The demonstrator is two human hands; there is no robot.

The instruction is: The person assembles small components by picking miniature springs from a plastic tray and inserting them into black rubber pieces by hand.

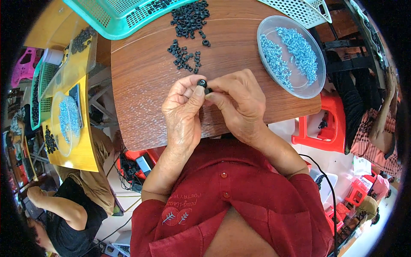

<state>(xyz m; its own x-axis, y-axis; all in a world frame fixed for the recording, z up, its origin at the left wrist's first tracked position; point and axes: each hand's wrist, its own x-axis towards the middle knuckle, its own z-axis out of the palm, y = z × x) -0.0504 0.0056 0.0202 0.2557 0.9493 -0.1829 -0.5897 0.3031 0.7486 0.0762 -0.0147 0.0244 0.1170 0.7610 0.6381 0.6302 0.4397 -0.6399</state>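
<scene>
While both hands meet above the counter [145, 85], the left hand [183, 112] pinches a small black ring [201, 83] and the right hand [239, 105] pinches beside it; light, stiff, probably slippery, best gripped by its rim.

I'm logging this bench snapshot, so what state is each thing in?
left hand: pinching a small black ring at the fingertips
right hand: fingertips closed on the same ring
loose black rings: scattered on the wooden table
clear tray: open, part filled with silvery-blue screws
teal basket: holding a few black rings
</scene>
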